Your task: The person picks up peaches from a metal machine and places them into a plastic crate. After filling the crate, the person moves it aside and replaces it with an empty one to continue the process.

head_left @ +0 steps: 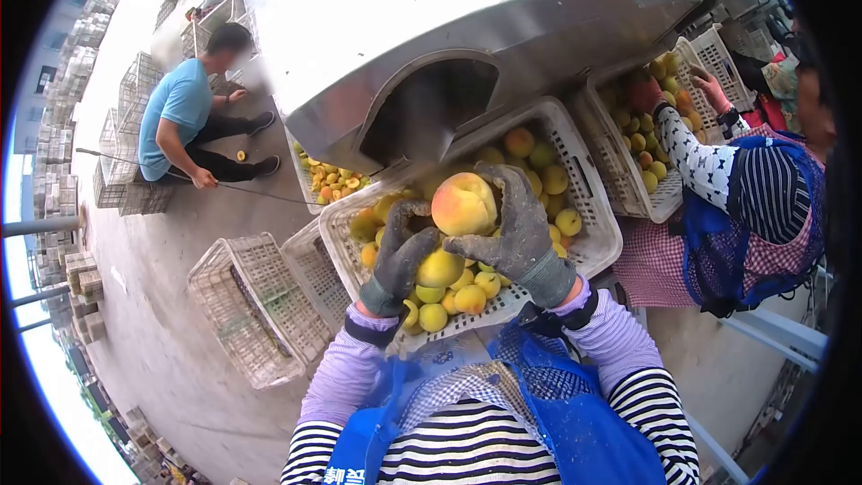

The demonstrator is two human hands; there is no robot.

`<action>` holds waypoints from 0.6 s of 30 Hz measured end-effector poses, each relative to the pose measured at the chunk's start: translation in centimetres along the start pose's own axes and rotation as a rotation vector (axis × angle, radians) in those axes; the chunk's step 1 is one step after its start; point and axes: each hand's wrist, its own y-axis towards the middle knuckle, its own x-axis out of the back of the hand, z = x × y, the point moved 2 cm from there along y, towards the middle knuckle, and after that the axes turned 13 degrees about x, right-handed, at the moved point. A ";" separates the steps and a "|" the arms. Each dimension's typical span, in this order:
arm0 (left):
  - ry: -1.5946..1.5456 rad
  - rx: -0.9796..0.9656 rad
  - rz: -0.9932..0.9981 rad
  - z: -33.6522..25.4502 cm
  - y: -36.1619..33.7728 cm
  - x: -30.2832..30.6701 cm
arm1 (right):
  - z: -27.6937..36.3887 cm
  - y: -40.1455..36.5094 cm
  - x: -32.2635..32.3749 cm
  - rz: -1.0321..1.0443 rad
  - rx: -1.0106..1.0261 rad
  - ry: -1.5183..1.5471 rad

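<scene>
My right hand (525, 229), in a dirty grey glove, is closed around a large yellow-red peach (464, 204), its thumb below and fingers at the far side. Beside it, my left hand (400, 256), gloved the same way, curls at a yellow peach (440, 268) and appears to grip it; part of the grip is hidden. Both hands are over a white plastic crate (600, 220) of peaches, right in front of my body. More yellow and green-yellow peaches (469, 299) lie under my hands.
A metal machine with a dark chute opening (431, 108) overhangs the crate's far side. At right, a co-worker's gloved hand (644, 92) is in another peach crate (664, 207). Crates (260, 305) stand at left; a person in blue (175, 112) squats beyond, holding a thin rod.
</scene>
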 end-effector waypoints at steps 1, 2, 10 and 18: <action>-0.024 -0.024 -0.026 -1.0 0.2 -0.1 | 0.2 0.8 -0.4 -0.040 0.064 0.012; -0.050 -0.049 -0.051 -2.0 0.4 -0.3 | 0.4 1.7 -0.7 -0.080 0.129 0.023; 0.422 -0.335 -0.365 -0.2 1.0 2.8 | -4.5 7.6 -5.5 -0.140 0.392 -0.409; 0.730 -0.417 -0.457 1.3 -0.8 4.7 | -5.1 9.1 -5.6 -0.022 0.278 -0.563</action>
